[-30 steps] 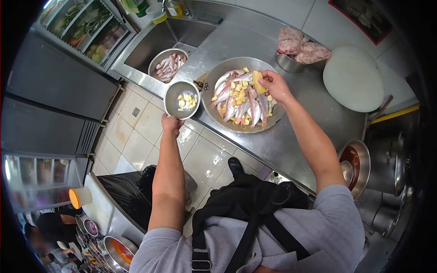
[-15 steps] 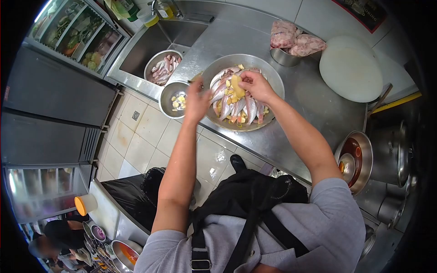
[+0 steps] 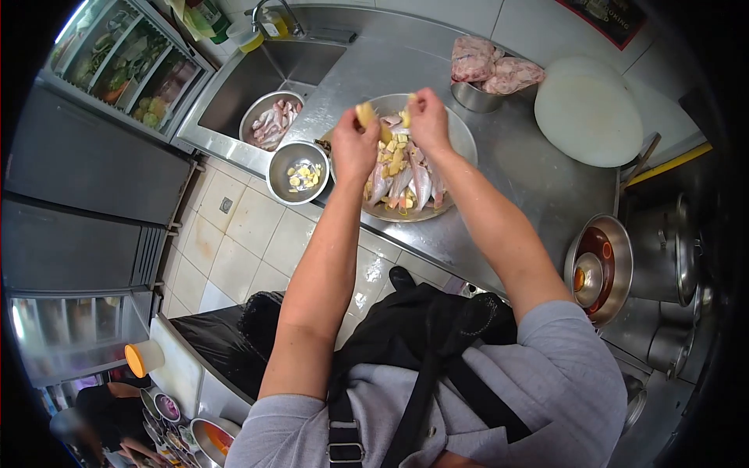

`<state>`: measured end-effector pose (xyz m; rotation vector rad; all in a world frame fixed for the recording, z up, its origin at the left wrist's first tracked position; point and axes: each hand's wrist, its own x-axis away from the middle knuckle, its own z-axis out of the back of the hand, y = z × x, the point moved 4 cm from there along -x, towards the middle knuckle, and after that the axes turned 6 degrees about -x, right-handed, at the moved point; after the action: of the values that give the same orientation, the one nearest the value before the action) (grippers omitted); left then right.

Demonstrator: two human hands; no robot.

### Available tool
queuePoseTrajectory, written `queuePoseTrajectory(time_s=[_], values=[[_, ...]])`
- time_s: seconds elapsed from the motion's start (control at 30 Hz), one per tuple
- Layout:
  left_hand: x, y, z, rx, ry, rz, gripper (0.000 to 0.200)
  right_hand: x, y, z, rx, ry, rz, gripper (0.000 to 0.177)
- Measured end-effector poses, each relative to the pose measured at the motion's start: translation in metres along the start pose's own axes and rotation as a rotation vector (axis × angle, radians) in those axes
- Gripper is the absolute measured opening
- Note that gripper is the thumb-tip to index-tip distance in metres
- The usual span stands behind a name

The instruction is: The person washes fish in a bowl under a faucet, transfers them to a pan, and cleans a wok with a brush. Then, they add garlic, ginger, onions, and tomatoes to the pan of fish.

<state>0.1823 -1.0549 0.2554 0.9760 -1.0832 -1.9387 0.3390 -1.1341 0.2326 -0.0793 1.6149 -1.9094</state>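
A large round metal pan on the steel counter holds several silvery-pink whole fish, with pale yellow ginger pieces scattered over them. Above its left side, my left hand is closed on a ginger slice. My right hand is over the far side, pinching another yellow ginger slice. Both hands partly cover the pan and fish. Left of the pan, at the counter edge, a smaller metal bowl contains several more yellow pieces.
Another bowl of fish stands in the sink. Packed raw meat rests on a metal container near a round white board. At right is a basin of red liquid. Behind, lower left, a person works.
My left hand has moved right and up from beside the small bowl to above the pan, now showing a ginger slice. My right hand has shifted up. The view has shifted slightly.
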Motion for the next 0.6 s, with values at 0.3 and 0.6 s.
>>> queuePoseTrajectory(time_s=[0.3, 0.6], values=[[0.025, -0.045, 0.02, 0.38, -0.301, 0.308, 0.02, 0.069, 0.061, 0.014, 0.371, -0.66, 0.118, 0.021], [0.001, -0.002, 0.025, 0.071, -0.394, -0.006, 0.019, 0.04, -0.047, -0.006, -0.072, -0.892, 0.012, 0.021]])
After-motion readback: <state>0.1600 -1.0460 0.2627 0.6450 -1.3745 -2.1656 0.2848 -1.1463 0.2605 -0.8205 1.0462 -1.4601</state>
